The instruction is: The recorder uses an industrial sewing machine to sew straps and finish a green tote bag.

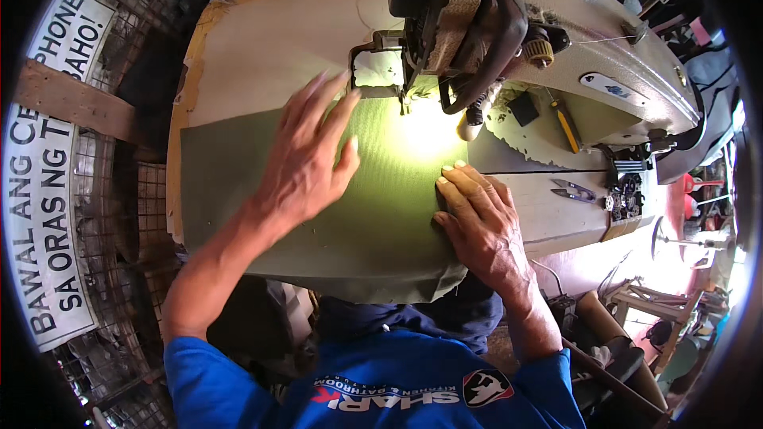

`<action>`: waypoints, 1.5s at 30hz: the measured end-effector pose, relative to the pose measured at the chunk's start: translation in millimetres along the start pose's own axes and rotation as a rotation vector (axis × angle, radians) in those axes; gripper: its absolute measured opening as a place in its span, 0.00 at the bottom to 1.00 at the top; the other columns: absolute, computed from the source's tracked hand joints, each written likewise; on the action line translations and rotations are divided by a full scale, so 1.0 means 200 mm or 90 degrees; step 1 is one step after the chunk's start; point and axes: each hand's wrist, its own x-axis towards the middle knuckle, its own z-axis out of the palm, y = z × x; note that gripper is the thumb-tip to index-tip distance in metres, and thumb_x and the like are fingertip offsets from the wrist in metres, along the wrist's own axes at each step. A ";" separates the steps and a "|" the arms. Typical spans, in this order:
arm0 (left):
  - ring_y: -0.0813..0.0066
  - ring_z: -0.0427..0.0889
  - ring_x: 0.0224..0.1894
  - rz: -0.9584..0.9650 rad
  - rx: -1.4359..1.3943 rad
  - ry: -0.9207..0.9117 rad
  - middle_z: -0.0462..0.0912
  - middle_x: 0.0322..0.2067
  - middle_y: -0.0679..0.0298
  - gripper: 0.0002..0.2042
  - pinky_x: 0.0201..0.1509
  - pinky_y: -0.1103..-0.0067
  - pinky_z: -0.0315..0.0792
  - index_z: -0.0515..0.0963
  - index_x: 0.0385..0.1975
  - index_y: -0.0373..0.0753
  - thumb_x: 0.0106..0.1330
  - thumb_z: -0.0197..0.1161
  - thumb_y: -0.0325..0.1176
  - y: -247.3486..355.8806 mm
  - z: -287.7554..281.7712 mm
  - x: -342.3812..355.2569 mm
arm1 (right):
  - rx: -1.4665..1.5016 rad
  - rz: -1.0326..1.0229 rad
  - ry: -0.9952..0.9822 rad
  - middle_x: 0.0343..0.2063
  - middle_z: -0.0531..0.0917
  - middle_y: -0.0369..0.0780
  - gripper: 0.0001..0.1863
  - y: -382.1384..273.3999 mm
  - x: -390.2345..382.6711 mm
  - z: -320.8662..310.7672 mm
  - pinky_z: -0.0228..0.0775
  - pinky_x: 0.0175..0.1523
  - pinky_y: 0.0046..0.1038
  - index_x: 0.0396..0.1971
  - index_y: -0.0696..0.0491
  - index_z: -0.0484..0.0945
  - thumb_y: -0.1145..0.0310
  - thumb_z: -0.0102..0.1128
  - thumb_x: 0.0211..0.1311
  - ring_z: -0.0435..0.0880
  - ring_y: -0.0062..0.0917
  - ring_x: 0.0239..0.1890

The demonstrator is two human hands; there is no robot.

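Observation:
A large olive-green cloth (373, 214) lies spread over the pale sewing table, its near edge hanging over the front. Its far edge runs by the presser foot (404, 102) of a sewing machine (588, 32), under a bright lamp glow. My left hand (311, 139) is over the left part of the cloth, fingers stretched toward the metal guide frame (373, 48); I cannot tell whether it touches the cloth. Flat on the cloth's right edge rests my right hand (481, 218), fingers extended and nothing held in them.
To the right on the table lie thread snips (574, 191), a yellow-handled screwdriver (566, 125) and a small dark square piece (523, 109). Several metal bobbin parts (624, 195) sit at the right edge. A wire mesh with a white sign (48, 214) stands at left.

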 end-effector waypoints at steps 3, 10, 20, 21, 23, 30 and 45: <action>0.45 0.57 0.70 -0.069 0.035 -0.129 0.60 0.67 0.46 0.29 0.72 0.56 0.54 0.67 0.61 0.30 0.64 0.62 0.40 0.03 -0.06 -0.15 | 0.007 0.006 0.015 0.51 0.79 0.45 0.23 -0.01 -0.01 0.00 0.64 0.62 0.39 0.50 0.60 0.78 0.69 0.68 0.53 0.76 0.39 0.58; 0.44 0.46 0.74 -0.063 0.121 -0.197 0.49 0.73 0.53 0.35 0.76 0.55 0.41 0.55 0.71 0.37 0.71 0.48 0.56 -0.08 -0.01 -0.11 | -0.004 0.058 -0.007 0.55 0.78 0.43 0.22 0.05 0.05 0.00 0.60 0.65 0.40 0.52 0.56 0.79 0.70 0.66 0.56 0.74 0.39 0.61; 0.46 0.46 0.74 -0.076 0.125 -0.176 0.50 0.73 0.52 0.35 0.76 0.56 0.41 0.54 0.71 0.38 0.71 0.49 0.55 -0.14 0.02 -0.06 | -0.035 0.067 -0.029 0.58 0.77 0.40 0.21 0.11 0.11 0.03 0.57 0.65 0.40 0.56 0.51 0.77 0.65 0.62 0.62 0.68 0.35 0.65; 0.47 0.46 0.74 -0.081 0.137 -0.174 0.50 0.73 0.52 0.35 0.76 0.56 0.41 0.55 0.71 0.38 0.71 0.49 0.55 -0.14 0.02 -0.06 | -0.038 0.073 -0.031 0.58 0.76 0.40 0.21 0.11 0.11 0.03 0.56 0.65 0.40 0.57 0.50 0.76 0.64 0.61 0.63 0.67 0.35 0.66; 0.47 0.46 0.75 -0.077 0.133 -0.170 0.50 0.72 0.52 0.35 0.76 0.56 0.41 0.55 0.71 0.38 0.71 0.48 0.55 -0.15 0.02 -0.05 | -0.041 0.077 -0.031 0.59 0.76 0.39 0.22 0.12 0.11 0.04 0.55 0.65 0.40 0.58 0.49 0.76 0.64 0.59 0.64 0.66 0.35 0.66; 0.49 0.46 0.75 -0.071 0.131 -0.145 0.51 0.72 0.51 0.35 0.77 0.57 0.41 0.56 0.71 0.38 0.71 0.49 0.55 -0.17 0.04 -0.06 | -0.044 0.077 -0.001 0.59 0.76 0.37 0.21 0.12 0.11 0.05 0.55 0.66 0.39 0.58 0.48 0.75 0.65 0.57 0.65 0.66 0.34 0.66; 0.57 0.70 0.64 -0.274 0.200 -0.091 0.74 0.59 0.54 0.22 0.68 0.67 0.63 0.72 0.60 0.37 0.68 0.61 0.39 -0.13 -0.85 -0.99 | 0.235 0.102 0.073 0.53 0.80 0.43 0.17 0.39 0.00 0.14 0.62 0.65 0.31 0.54 0.60 0.76 0.71 0.49 0.69 0.76 0.31 0.58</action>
